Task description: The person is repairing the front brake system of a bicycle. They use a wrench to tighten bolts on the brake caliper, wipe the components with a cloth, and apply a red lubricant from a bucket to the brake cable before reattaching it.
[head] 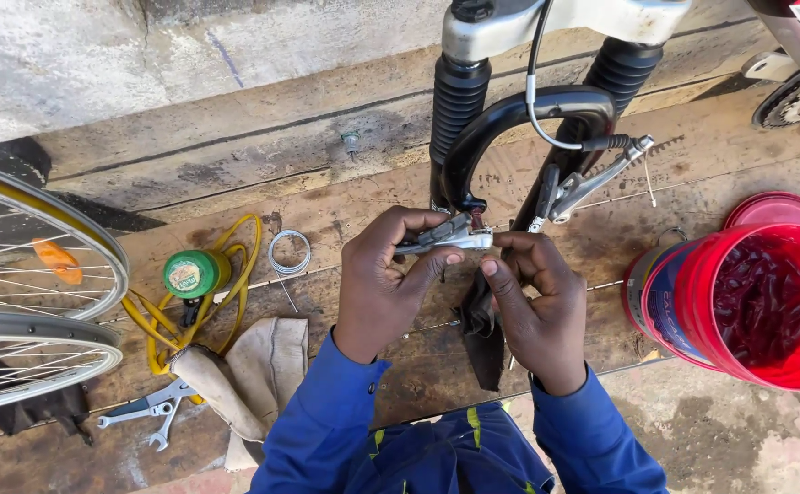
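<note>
A bicycle suspension fork with black rubber boots and a black arch stands upright over wooden planks. My left hand grips a silver brake arm at the fork's left leg. My right hand pinches the end of that same arm with thumb and fingers. A second silver brake arm sits on the fork's right leg, joined to a black cable that runs up past the crown. A dark rag hangs below my hands.
A red bucket with a red lid behind it stands at the right. At the left are two spoked wheels, a green-capped can, yellow hose, cloth, spanners and a wire coil.
</note>
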